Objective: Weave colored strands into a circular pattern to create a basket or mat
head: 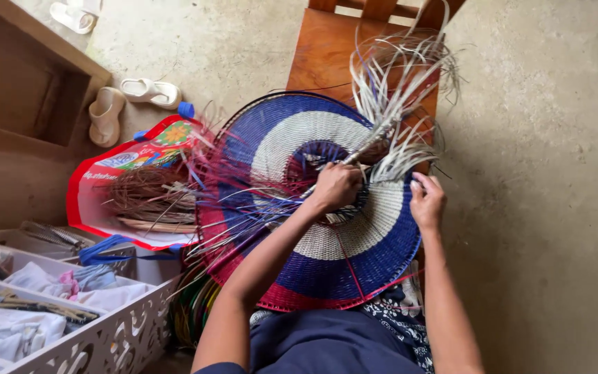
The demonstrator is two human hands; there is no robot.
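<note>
Hands on a round woven mat, centre of frame.
Left hand [337, 185] fisted around pale strands [389, 104]; right hand [427, 201], fingers apparently curled, touches the mat [354, 256] edge.

floor [541, 208]: concrete | on it: sandals [150, 91], bag [133, 183], chair [327, 48]

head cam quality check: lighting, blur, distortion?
Head view: soft even daylight, no glare, faint shadows on the concrete floor; wide-angle bending at the edges; left hand and right hand fairly sharp on the woven disc; loose strips slightly smeared.
</note>
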